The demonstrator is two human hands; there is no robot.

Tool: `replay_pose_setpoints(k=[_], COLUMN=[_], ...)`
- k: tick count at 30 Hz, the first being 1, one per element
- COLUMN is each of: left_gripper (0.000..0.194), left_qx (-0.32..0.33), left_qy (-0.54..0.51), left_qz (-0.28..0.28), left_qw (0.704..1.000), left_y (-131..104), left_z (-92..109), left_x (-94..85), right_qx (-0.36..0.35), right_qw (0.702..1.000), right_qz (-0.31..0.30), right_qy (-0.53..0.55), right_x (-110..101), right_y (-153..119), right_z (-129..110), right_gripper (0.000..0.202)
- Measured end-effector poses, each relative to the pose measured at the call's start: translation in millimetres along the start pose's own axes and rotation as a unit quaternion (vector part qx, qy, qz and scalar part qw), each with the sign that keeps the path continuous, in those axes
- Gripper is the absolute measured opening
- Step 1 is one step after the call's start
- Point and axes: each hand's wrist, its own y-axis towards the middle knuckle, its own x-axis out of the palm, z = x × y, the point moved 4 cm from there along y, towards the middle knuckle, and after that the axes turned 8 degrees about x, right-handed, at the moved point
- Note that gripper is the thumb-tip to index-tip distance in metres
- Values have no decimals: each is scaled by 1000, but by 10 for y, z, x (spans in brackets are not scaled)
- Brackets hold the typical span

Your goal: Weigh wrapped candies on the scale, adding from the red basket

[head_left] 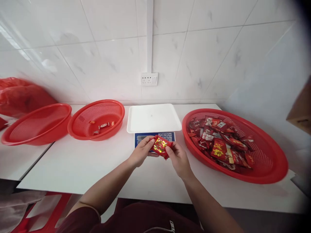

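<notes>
Between my two hands is a small shiny red and gold foil packet (pixel 160 146). My left hand (pixel 143 149) pinches its left edge, thumb on top. My right hand (pixel 178 158) grips its right side with the thumb pressed on the face. The packet is held over the blue keypad panel of a digital scale (pixel 136 138), whose display and keys are partly hidden by my hands. A white tray (pixel 153 118) lies on top of the scale. To the right, a large red basket (pixel 269 161) holds a heap of red packets (pixel 220 149).
A red perforated basket (pixel 97 105) left of the scale holds a few small wrapped pieces (pixel 104 125). Another red basket (pixel 36 140) stands farther left, before a red plastic bag (pixel 21 97). A tiled wall with a socket (pixel 149 79) bounds the white table (pixel 97 168). A cardboard box (pixel 301 110) is far right.
</notes>
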Motion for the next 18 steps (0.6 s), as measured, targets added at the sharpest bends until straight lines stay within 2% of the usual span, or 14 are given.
replay_pose_setpoints(k=[3,6,8,10,12,13,15,18], left_gripper=[27,29,34,39,42,42,37,22], left_qx=[94,124,108,77,53,54,85,143], left_qy=[135,197,157,67,-6,-10,63,239], left_qz=[26,59,76,90,101,110,137,170], left_qw=[986,971,979,991,993,992,985,945], left_y=[-23,-27,-22,-22,-35,-50,-96,-173], left_z=[21,68,75,51,14,3,8,60], left_x=[-18,-52,-51,-30,-6,-6,-40,-115], right_qx=[8,14,14,28,43,42,10,-65], right_qw=[1000,999,999,999,998,998,999,979], right_qz=[-5,-16,-20,-28,-31,-28,7,90], right_qy=[-19,-36,-32,1,32,29,-30,-172], right_x=[-51,-76,-75,-61,-49,-45,-51,-41], right_y=[-5,-34,-48,-49,-40,-35,-35,-77], right_z=[-49,-18,21,75,113,115,72,-56], right_gripper=[27,27,27,29,32,33,35,40])
